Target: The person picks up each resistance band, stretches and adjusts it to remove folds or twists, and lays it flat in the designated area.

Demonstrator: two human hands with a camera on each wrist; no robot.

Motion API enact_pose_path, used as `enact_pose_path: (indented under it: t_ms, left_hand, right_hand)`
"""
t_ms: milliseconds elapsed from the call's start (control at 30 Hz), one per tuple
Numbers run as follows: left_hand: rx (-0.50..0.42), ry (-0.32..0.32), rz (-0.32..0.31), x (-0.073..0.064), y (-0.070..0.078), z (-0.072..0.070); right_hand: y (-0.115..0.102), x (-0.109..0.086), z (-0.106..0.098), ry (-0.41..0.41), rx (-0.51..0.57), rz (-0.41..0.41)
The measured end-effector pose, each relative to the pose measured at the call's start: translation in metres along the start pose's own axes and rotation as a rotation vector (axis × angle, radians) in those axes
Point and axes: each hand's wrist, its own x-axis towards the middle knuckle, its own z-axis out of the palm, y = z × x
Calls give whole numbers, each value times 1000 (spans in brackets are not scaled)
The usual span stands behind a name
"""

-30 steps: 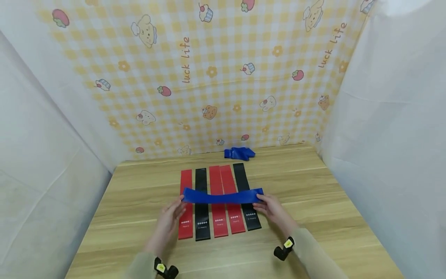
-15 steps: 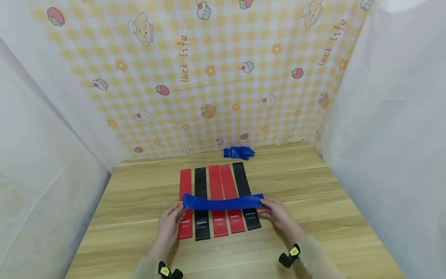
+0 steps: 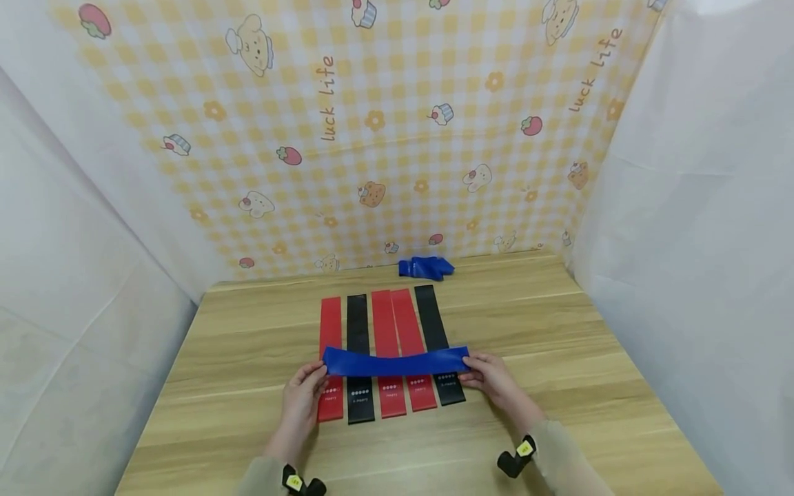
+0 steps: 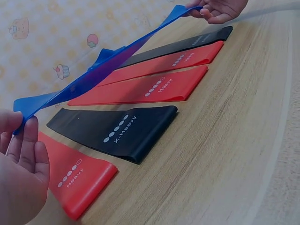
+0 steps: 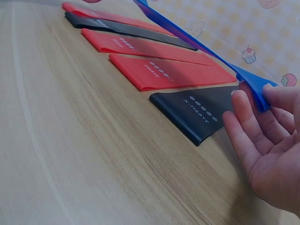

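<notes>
The blue resistance band (image 3: 397, 364) spans the lower centre of the head view, long axis left to right, raised crosswise above the red bands (image 3: 384, 320) and black bands (image 3: 358, 324); left hand (image 3: 302, 395) pinches its left end, right hand (image 3: 496, 382) its right

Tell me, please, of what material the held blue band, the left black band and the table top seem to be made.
Held blue band: probably smooth latex or rubber, slightly glossy; it looks thin and bends softly.
Left black band: likely similar rubber, satin; its folded end catches a soft highlight.
Table top: wood-grained, low sheen; solid wood or laminate, unclear.
</notes>
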Motion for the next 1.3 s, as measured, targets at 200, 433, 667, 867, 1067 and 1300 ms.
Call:
enact_pose_path:
  t_ms: [200,433,667,867,1067,1300]
  left_hand:
    - [65,-26,-9,-1,1,1]
    - [52,-71,-34,-1,5,-1]
    - [-65,-108,-26,0,13,-6]
    - [-63,-130,-43,2,19,-10]
    - [-39,-140,-45,2,22,-14]
    - [3,-148,-14,2,21,-19]
  right_hand:
    - [-2,-1,-2,-3,-10,0]
    - [-5,-4,-3,-31,11,-13]
    - [-5,-3,-3,-52,5,-28]
    - [-7,1,-2,-73,8,-44]
    - [-11,4,-4,-96,-17,-50]
    - [-15,6,-4,-81,-92,-72]
